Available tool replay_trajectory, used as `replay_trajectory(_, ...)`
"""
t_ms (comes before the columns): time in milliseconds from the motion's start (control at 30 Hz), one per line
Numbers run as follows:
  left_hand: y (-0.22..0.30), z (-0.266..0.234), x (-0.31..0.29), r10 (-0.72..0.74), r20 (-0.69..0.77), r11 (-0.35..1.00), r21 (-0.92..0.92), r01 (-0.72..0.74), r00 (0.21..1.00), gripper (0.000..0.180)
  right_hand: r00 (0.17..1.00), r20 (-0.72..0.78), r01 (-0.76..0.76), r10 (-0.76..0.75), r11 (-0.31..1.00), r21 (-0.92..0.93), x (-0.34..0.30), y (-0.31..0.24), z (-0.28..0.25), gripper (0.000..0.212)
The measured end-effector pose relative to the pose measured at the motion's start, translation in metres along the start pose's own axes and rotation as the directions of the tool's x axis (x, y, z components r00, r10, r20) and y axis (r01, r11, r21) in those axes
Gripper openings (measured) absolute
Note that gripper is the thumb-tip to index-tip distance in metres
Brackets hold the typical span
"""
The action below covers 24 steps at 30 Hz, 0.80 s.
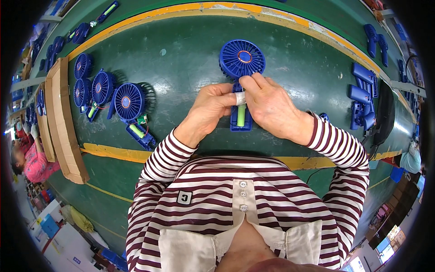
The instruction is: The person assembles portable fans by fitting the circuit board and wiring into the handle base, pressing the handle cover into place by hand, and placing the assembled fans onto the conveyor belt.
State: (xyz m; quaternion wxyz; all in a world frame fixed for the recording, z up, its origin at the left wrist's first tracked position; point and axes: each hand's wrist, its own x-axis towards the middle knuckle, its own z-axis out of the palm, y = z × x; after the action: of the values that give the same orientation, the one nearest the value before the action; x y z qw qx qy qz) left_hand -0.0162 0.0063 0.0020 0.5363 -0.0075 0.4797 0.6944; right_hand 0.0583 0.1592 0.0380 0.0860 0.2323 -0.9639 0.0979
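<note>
A blue handheld fan (242, 56) lies on the green work table in front of me, its round grille away from me and its handle toward me. The handle is uncovered and shows a light green cylindrical battery (241, 115). My left hand (209, 108) closes on the fan's neck from the left, with something white at its thumb tip. From the right, my right hand (272, 106) is closed with its fingertips pinched at the neck just below the grille. What lies between those fingertips is hidden.
Several similar blue fans (129, 102) with bare batteries lie to the left, beside a long cardboard box (65, 122). Blue handle shells (361, 97) are stacked at the right, near a black object (385, 113). A yellow-edged strip (181, 11) borders the table's far side.
</note>
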Motion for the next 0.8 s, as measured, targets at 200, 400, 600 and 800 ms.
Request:
replay_trajectory(200, -0.004, 0.001, 0.002, 0.010, -0.027, 0.999, 0.040, -0.008, 1.000, 0.017, 1.000, 0.021, -0.014, 0.014, 1.000, 0.002, -0.001, 0.000, 0.002, 0.019)
replay_trajectory(400, -0.004, 0.003, 0.001, 0.024, -0.039, 0.998, 0.066, -0.022, 0.999, 0.017, 0.999, -0.012, -0.049, 0.049, 0.999, 0.023, -0.004, 0.001, 0.003, 0.015)
replay_trajectory(600, -0.003, 0.003, 0.001, 0.021, -0.035, 0.999, 0.036, -0.020, 0.999, 0.019, 0.982, -0.151, -0.100, 0.115, 0.989, 0.106, -0.008, 0.005, 0.010, 0.013)
replay_trajectory(800, -0.004, 0.004, 0.002, 0.006, -0.054, 1.000, 0.000, -0.006, 0.999, 0.016, 0.973, -0.186, -0.114, 0.140, 0.983, 0.144, -0.009, 0.003, 0.015, 0.014)
